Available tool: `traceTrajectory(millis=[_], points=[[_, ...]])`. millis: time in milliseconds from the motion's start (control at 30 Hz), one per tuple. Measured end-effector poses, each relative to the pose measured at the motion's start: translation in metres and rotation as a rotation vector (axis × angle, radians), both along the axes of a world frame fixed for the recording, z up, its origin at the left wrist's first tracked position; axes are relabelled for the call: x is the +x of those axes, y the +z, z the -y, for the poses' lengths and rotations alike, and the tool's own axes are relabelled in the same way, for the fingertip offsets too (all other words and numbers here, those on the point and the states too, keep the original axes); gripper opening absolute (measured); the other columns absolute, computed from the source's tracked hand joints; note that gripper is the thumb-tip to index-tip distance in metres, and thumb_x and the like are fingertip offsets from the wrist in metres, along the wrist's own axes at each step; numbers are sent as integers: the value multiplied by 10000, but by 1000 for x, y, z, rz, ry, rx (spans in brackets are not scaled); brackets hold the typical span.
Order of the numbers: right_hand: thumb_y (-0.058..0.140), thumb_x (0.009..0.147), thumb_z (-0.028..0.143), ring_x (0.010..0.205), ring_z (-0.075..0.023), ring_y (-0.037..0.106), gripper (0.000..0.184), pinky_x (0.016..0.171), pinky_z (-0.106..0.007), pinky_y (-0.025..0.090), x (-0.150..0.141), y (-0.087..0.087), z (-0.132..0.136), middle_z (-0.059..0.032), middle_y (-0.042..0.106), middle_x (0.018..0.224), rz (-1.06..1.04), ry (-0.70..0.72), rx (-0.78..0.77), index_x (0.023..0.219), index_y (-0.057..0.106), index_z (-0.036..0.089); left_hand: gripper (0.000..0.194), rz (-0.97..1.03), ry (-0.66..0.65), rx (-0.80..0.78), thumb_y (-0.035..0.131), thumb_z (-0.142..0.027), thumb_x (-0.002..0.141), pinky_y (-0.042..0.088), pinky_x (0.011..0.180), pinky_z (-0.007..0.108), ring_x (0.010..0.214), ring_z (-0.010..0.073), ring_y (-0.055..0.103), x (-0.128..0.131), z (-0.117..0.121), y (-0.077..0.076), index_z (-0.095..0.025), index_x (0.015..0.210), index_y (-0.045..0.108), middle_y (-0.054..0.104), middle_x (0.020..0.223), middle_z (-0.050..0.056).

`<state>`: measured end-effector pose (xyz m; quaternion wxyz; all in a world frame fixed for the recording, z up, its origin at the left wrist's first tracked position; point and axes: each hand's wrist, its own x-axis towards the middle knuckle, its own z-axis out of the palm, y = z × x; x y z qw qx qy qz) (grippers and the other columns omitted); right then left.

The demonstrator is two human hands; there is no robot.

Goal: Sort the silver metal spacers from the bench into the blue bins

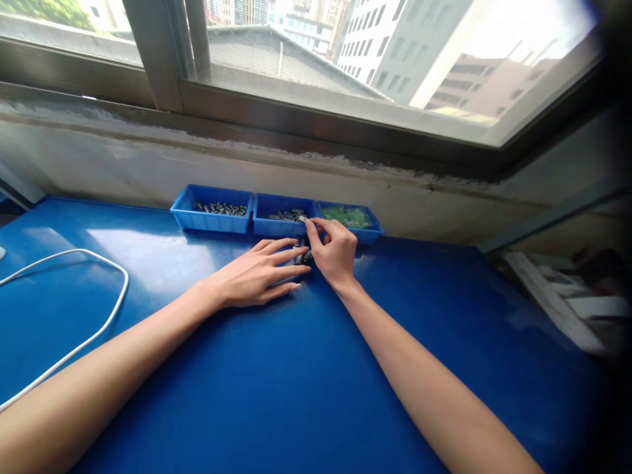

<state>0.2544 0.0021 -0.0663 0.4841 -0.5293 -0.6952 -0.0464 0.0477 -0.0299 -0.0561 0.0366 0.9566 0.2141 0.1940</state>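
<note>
My left hand (pixel 257 275) lies low over the blue table, fingers stretched out and spread. Its fingertips touch or hover by a few small dark metal parts (pixel 303 254), which the fingers partly cover. Over the front rim of the middle blue bin (pixel 279 228), my right hand (pixel 336 249) is closed in a pinch. Between its thumb and forefinger is a small silvery metal piece (pixel 303 218), too small to name exactly. Loose grey metal pieces (pixel 286 215) lie in that middle bin.
The left blue bin (pixel 212 221) holds many small metal fasteners (pixel 222 209). Green pieces (pixel 348 216) fill the right bin (pixel 370 232). A white cable (pixel 123 289) curves over the table's left side. Behind the bins are a wall and window (pixel 296 112).
</note>
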Motion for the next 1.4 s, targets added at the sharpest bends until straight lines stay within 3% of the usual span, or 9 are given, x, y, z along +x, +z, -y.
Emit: traceTrajectory(millis=[233, 533, 700, 833, 967, 1167, 1300, 1400], points=[[571, 974, 496, 703, -195, 673, 358, 699, -315, 499, 0, 0, -1, -60, 749, 809, -50, -8, 2, 954, 778, 204, 480, -7, 22, -64, 450, -449, 1037, 298, 1215, 549, 1520, 345, 297, 12, 3, -3, -256, 1468, 534, 415, 1597, 111], [423, 1031, 511, 612, -185, 654, 494, 655, -305, 494, -1, 4, 0, -46, 723, 694, -130, 15, -28, 886, 775, 197, 508, -18, 67, -95, 411, -511, 1038, 294, 1212, 545, 1531, 349, 266, 20, 1, -9, -271, 1473, 522, 415, 1602, 86], [428, 1036, 484, 640, -184, 664, 486, 691, -305, 498, -1, 6, 1, -44, 723, 708, -133, 57, -25, 825, 758, 196, 440, 31, 93, -40, 449, -433, 1033, 400, 1161, 483, 1432, 328, 445, 20, 2, -9, -186, 1361, 606, 516, 1515, 134], [431, 1036, 473, 652, -183, 660, 475, 685, -303, 487, -1, 8, 3, -41, 725, 721, -136, 77, -31, 832, 759, 197, 291, 113, 163, 8, 485, -292, 1014, 509, 1043, 420, 1240, 277, 603, 18, 0, -7, -163, 1187, 679, 644, 1320, 145], [448, 1029, 472, 618, -171, 635, 462, 662, -298, 477, -1, 9, 5, -34, 718, 716, -154, 100, -50, 836, 762, 193, 237, 204, 212, -15, 486, -211, 1003, 549, 960, 360, 1136, 247, 633, 13, -6, -10, -164, 1050, 713, 691, 1179, 116], [465, 1019, 478, 563, -148, 578, 456, 616, -281, 442, -1, 12, 8, -12, 659, 639, -162, 141, -83, 831, 759, 185, 183, 330, 245, -76, 555, -176, 968, 549, 932, 359, 1035, 231, 666, 7, -16, -19, -174, 939, 735, 717, 1135, 85], [478, 1016, 462, 541, -131, 548, 439, 600, -271, 417, -1, 12, 8, -1, 637, 617, -182, 179, -96, 812, 749, 183, 202, 382, 286, -125, 575, -138, 942, 540, 942, 327, 1058, 210, 670, 5, -15, -19, -194, 1091, 700, 713, 1169, 68], [485, 1016, 453, 535, -127, 541, 431, 593, -270, 405, 0, 11, 8, 2, 636, 613, -192, 188, -95, 801, 746, 185, 236, 353, 407, -68, 628, -208, 926, 546, 891, 324, 1064, 226, 662, 7, -8, -13, -203, 1160, 660, 699, 1174, 76]])
